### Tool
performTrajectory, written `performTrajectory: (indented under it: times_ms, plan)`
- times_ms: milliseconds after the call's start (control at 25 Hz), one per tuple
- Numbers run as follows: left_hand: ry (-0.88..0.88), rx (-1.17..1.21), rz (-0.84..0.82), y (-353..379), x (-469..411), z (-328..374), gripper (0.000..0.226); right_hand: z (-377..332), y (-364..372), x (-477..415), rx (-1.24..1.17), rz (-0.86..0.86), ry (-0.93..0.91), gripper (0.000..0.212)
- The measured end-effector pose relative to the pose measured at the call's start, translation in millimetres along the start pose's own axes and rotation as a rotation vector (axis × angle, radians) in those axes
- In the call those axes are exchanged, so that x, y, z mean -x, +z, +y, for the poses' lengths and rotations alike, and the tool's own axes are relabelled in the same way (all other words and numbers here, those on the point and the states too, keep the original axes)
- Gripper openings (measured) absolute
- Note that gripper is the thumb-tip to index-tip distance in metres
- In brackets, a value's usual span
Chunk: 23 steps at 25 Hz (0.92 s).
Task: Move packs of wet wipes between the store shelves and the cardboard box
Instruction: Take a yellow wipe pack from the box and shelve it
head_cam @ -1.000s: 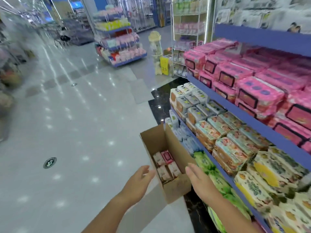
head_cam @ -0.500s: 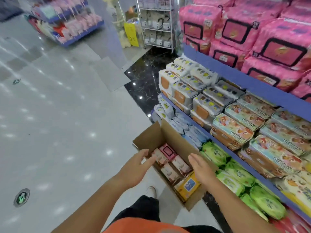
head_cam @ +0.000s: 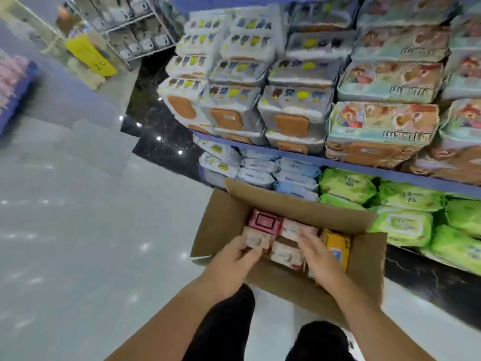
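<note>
Bright overhead light; floor (head_cam: 78,230) glare; motion blur; edge distortion

- "66" – dark digits on top of a green pack (head_cam: 347,185), lower shelf.
- "66" again on the second green pack (head_cam: 411,198), just to its right.
- Teal cartoon pack (head_cam: 382,126), upper shelf – dark lettering low on the front, too blurred to read.
- Yellow sign (head_cam: 89,57), far left – dark mark, unreadable.
- Orange-yellow pack (head_cam: 337,246) in the cardboard box (head_cam: 286,201) – blue label patch, unreadable.
- Pale pink pack (head_cam: 256,239) in the box – label blurred.
- White pack (head_cam: 229,110) – print on the orange flap, illegible.
</note>
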<state>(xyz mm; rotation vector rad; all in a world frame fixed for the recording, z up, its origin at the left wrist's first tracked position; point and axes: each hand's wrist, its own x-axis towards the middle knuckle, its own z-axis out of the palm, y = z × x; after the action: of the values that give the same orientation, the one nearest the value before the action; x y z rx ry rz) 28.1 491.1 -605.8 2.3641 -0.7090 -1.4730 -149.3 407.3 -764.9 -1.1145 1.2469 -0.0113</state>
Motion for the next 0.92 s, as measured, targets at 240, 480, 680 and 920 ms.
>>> performTrajectory:
  times_ms: [240,480,680,920]
  plan:
    - [-0.002,-0.2,-0.162,48,-175,-47,0.031,111,13,-152,-0.057,0.303,0.154,0.06]
    - [0.032,-0.37,-0.209,61,-262,-64,0.035,231,30,-228,-0.164,0.658,0.559,0.092]
    - [0.059,-0.265,-0.209,56,-304,-77,0.056,261,56,-263,0.245,0.636,0.751,0.131]
    - [0.037,-0.183,-0.207,56,-314,-89,0.055,281,63,-282,0.208,0.655,0.742,0.107]
